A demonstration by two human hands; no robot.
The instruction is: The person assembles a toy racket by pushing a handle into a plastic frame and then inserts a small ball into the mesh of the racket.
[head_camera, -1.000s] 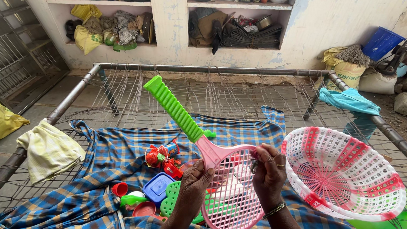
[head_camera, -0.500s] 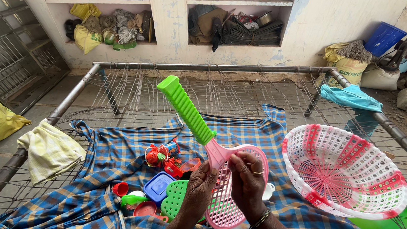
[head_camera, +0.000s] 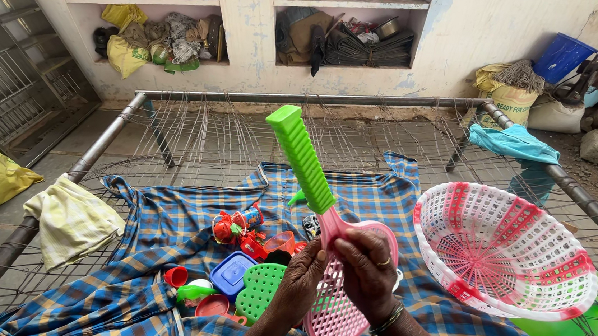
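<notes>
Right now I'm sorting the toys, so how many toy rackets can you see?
2. A pink racket with green handle is held in both hands, left hand and right hand. A green racket head lies on the checked cloth. Others may be hidden.

Racket [head_camera: 335, 294]: between the left hand [head_camera: 301, 283] and right hand [head_camera: 367, 275], handle rising up and away from them.
Small toys [head_camera: 236, 270]: on the cloth [head_camera: 163, 235], just left of the left hand.
Basket [head_camera: 504, 251]: right of the right hand, on the cot frame [head_camera: 319, 99].
Folded rag [head_camera: 72, 219]: far left, on the frame's rail.
Shelves [head_camera: 183, 6]: well behind the hands.
</notes>
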